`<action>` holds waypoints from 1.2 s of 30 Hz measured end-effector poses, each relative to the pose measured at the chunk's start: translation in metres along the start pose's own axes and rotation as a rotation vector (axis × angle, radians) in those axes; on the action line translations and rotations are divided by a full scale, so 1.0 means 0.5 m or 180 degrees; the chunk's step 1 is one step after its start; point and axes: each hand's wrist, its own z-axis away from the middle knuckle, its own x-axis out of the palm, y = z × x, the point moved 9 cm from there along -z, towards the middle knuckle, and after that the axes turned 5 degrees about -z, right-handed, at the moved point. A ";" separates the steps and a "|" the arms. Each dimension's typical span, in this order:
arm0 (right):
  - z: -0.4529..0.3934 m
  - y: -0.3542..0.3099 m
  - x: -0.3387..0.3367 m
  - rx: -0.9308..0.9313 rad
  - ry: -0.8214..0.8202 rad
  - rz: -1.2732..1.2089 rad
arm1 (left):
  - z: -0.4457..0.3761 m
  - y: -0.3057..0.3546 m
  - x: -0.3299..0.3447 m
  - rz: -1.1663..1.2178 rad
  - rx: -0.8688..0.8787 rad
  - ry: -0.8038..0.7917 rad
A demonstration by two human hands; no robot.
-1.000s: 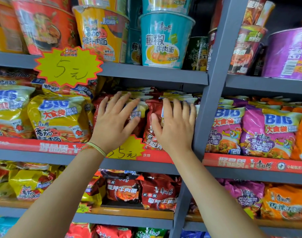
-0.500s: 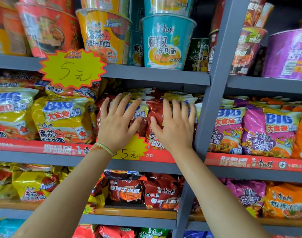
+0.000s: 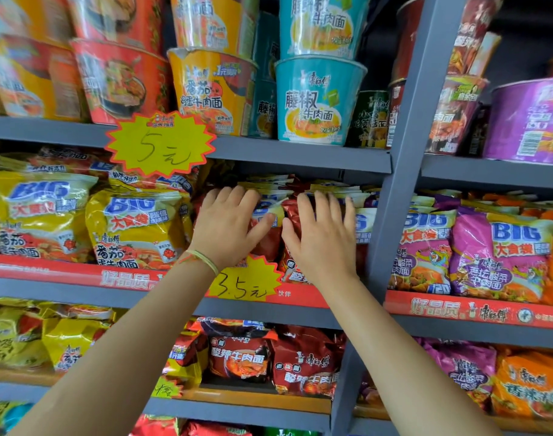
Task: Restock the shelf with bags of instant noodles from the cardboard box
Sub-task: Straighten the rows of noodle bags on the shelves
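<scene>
Dark red bags of instant noodles [image 3: 273, 237] stand packed on the middle shelf [image 3: 300, 298], just left of the grey upright. My left hand [image 3: 226, 229] lies flat against the left red bag, fingers straight, a yellow band on its wrist. My right hand [image 3: 324, 239] presses flat on the neighbouring red bag, fingers spread upward. Both palms cover most of the bag fronts. The cardboard box is out of view.
Yellow noodle bags [image 3: 136, 228] fill the shelf to the left, purple and orange bags [image 3: 495, 253] to the right past the grey upright [image 3: 404, 171]. Noodle bowls [image 3: 316, 102] line the shelf above. Star price tags [image 3: 160, 144] hang on the shelf edges. More bags sit below.
Both hands stay flat on the red bags. The view has shifted slightly, with the shelf contents sliding to the right and down in frame.
</scene>
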 end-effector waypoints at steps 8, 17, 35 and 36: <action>-0.032 0.010 0.023 0.0000 0.0055 0.0039 | 0.010 -0.003 0.003 -0.0101 0.0040 0.0231; 0.017 0.004 -0.025 -0.0131 0.0103 -0.0583 | 0.011 0.020 -0.032 0.0298 -0.0057 0.0440; 0.098 0.319 -0.006 0.2653 -0.0879 -0.3258 | 0.003 0.230 0.061 -0.0250 0.1170 -0.0402; 0.095 0.319 -0.002 0.2616 -0.0953 -0.3282 | 0.002 0.233 0.060 -0.0237 0.1168 -0.0354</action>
